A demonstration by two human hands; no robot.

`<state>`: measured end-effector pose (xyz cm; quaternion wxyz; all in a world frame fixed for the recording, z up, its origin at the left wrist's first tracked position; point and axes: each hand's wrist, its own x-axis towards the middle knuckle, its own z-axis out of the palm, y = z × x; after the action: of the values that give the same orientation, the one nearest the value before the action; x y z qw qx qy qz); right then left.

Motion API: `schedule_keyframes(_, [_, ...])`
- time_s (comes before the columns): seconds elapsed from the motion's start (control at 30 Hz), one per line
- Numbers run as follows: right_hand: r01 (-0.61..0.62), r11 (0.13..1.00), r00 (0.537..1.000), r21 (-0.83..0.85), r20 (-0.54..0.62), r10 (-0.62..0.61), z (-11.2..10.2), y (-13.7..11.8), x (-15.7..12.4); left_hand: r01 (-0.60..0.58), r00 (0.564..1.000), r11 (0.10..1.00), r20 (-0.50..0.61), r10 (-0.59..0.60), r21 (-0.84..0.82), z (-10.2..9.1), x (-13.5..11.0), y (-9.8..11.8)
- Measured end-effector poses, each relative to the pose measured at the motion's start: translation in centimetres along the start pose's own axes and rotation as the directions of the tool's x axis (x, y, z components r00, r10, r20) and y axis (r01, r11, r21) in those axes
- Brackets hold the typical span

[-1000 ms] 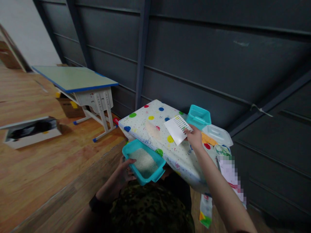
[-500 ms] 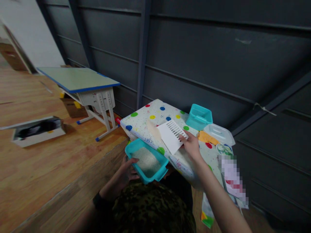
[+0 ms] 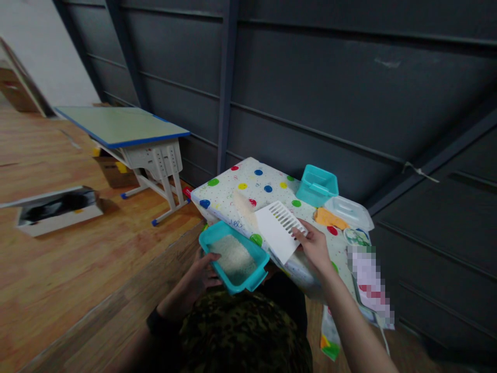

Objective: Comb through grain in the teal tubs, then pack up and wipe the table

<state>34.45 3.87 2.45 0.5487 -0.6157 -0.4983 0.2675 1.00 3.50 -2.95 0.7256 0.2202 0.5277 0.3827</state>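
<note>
My left hand [image 3: 202, 272] grips the near side of a teal plastic bin [image 3: 234, 257] holding white rice, kept just below the edge of a small table with a polka-dot cloth [image 3: 248, 186]. My right hand [image 3: 313, 246] pinches a white slotted scraper card [image 3: 280, 230], its lower edge near the table's front edge beside the bin. A streak of spilled rice [image 3: 244, 203] lies on the cloth behind the card.
A second teal bin [image 3: 317, 185], a clear plastic lid [image 3: 348, 212] and an orange cloth [image 3: 328, 219] sit at the table's back right. A green-topped desk [image 3: 124, 127] and an open white box [image 3: 58, 210] stand on the wooden floor to the left. A dark panelled wall runs behind.
My right hand has drawn the white card across the cloth toward me, from the table's back to its front edge. The bin in my left hand has barely moved.
</note>
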Motion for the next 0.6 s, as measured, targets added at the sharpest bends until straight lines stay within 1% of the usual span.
schedule_keyframes(0.1, [-0.026, 0.999, 0.998, 0.03, 0.057, 0.025, 0.4, -0.5, -0.4, -0.002, 1.0, 1.0, -0.012, 0.002, 0.005, 0.2, -0.1, 0.2])
schedule_keyframes(0.2, [-0.092, 0.994, 0.991, 0.05, 0.098, 0.087, 0.0, -1.0, -0.2, 0.011, 1.0, 1.0, -0.021, -0.011, 0.022, 0.3, 0.1, 0.3])
schedule_keyframes(0.27, [-0.104, 0.992, 0.993, 0.066, 0.064, 0.1, -0.6, -1.2, 0.4, 0.019, 1.0, 0.999, -0.021, -0.018, 0.026, 0.2, 0.2, 0.4])
schedule_keyframes(0.33, [-0.086, 0.994, 0.996, 0.063, 0.011, 0.086, -1.1, -1.1, 0.9, 0.019, 1.0, 0.999, -0.016, -0.019, 0.026, 0.1, 0.4, 0.3])
schedule_keyframes(0.4, [-0.083, 0.996, 0.997, 0.045, -0.005, 0.083, -1.2, -1.0, 1.2, 0.016, 1.0, 1.0, -0.006, -0.016, 0.027, 0.0, 0.5, 0.3])
schedule_keyframes(0.5, [-0.122, 0.991, 0.992, 0.057, 0.046, 0.12, -0.5, -0.6, 1.0, 0.023, 1.0, 0.999, -0.004, -0.023, 0.03, -0.1, 0.5, 0.2])
schedule_keyframes(0.6, [-0.131, 0.985, 0.988, 0.113, 0.103, 0.119, 0.7, -0.6, 0.0, 0.013, 1.0, 0.999, -0.006, -0.013, 0.033, -0.2, 0.5, 0.2])
